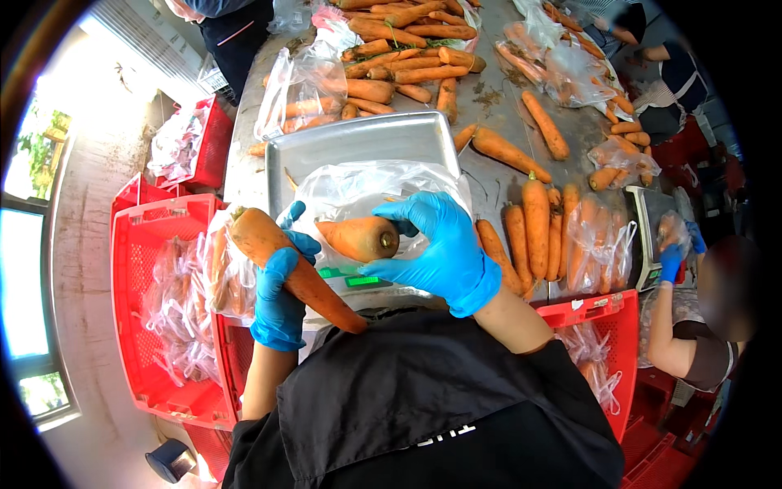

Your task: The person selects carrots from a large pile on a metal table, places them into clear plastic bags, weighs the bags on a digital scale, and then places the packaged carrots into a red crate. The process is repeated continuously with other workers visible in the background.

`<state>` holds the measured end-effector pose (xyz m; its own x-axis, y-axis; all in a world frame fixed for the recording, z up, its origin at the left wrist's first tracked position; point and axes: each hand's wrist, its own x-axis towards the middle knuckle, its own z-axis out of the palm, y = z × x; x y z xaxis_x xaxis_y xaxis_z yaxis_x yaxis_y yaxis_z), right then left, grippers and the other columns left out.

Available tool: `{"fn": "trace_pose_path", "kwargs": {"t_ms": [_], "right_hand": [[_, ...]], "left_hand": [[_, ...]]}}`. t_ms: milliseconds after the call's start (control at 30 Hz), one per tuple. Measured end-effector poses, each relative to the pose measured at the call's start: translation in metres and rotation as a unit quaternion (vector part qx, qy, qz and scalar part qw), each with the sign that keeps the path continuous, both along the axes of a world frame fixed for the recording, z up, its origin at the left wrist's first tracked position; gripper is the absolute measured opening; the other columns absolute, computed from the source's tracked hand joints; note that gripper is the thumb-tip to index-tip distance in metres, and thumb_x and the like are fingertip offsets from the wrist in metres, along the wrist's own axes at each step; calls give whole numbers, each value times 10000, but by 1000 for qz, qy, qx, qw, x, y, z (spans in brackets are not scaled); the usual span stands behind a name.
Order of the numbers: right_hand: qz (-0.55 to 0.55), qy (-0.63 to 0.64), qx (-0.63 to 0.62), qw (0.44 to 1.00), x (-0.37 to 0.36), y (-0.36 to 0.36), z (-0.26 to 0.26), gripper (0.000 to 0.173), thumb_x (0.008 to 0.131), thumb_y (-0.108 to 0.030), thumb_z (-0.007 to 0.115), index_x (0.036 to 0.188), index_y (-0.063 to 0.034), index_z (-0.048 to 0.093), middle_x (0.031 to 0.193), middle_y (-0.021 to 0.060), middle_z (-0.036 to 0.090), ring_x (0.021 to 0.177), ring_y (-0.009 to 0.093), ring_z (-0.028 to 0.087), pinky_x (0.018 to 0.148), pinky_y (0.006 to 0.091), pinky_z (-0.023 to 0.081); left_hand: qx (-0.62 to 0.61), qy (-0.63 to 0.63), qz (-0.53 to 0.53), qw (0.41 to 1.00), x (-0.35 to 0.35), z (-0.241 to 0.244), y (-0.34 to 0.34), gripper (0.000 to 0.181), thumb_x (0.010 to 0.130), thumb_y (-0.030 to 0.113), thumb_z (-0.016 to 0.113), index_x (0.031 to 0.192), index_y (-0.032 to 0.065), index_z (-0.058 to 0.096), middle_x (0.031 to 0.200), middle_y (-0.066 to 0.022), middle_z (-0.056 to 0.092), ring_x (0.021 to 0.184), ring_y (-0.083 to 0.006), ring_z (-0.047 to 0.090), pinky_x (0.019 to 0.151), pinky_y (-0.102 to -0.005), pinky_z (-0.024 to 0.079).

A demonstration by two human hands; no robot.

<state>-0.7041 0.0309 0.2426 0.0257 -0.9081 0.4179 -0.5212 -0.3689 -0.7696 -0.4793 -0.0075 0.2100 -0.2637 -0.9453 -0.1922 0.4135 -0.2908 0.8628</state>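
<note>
Both my hands wear blue gloves. My left hand (279, 287) is wrapped around a long, thick carrot (305, 287) whose narrow tip points down towards my black apron. In my right hand (435, 244) is a second carrot (360, 238), gripped between thumb and fingers at its broad crown end. That carrot is over a clear plastic bag (342, 183) spread on the steel tray (360, 137) of a weighing scale. The scale's lit green display (363, 281) shows just below the right-hand carrot. Whether the carrot touches the bag I cannot tell.
Loose carrots (535, 226) line the table right of the tray, with a bagged bunch (589, 244) beside them. A carrot heap (415, 61) lies behind. Red crates (165, 217) with bagged carrots stand left and right. At right, a co-worker's gloved hand (671, 263) is at another scale (647, 214).
</note>
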Motion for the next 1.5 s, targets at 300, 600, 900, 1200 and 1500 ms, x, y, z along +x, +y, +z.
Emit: {"fn": "trace_pose_path", "kwargs": {"t_ms": [300,600,900,1200,1500], "right_hand": [[36,-278,236,930,9,-40,-10,613,725,-241,788,1220,-58,475,975,85,610,881,154,601,763,281,512],[78,-288,223,928,29,-64,-6,626,712,-52,761,1273,-53,484,952,25,583,790,86,563,715,237,493],[14,-261,185,947,72,-85,10,538,694,-101,811,1137,-40,512,1062,97,586,948,164,599,803,282,529],[67,-246,198,946,80,-82,23,549,699,-213,816,1136,-27,541,1064,99,618,972,169,603,840,297,512],[33,-180,290,939,13,-44,-11,516,702,-220,781,1133,-22,578,1042,123,638,973,208,609,854,332,495]], "left_hand": [[-6,-3,-62,998,-7,8,2,747,706,291,629,1338,-36,403,875,-59,579,803,-149,528,775,-257,431],[-35,-18,-41,998,1,17,-26,336,800,262,601,1011,-1,591,930,-94,618,843,-179,572,808,-289,450],[-41,27,-10,999,17,18,-44,333,734,300,657,927,29,638,865,-56,600,779,-138,547,717,-260,448],[-38,87,-26,995,28,12,-43,457,760,252,672,1127,3,563,978,-76,610,837,-142,568,760,-273,460],[-58,72,-39,995,43,8,-28,730,753,244,619,1371,-40,355,897,-35,571,792,-116,528,735,-220,422]]}}
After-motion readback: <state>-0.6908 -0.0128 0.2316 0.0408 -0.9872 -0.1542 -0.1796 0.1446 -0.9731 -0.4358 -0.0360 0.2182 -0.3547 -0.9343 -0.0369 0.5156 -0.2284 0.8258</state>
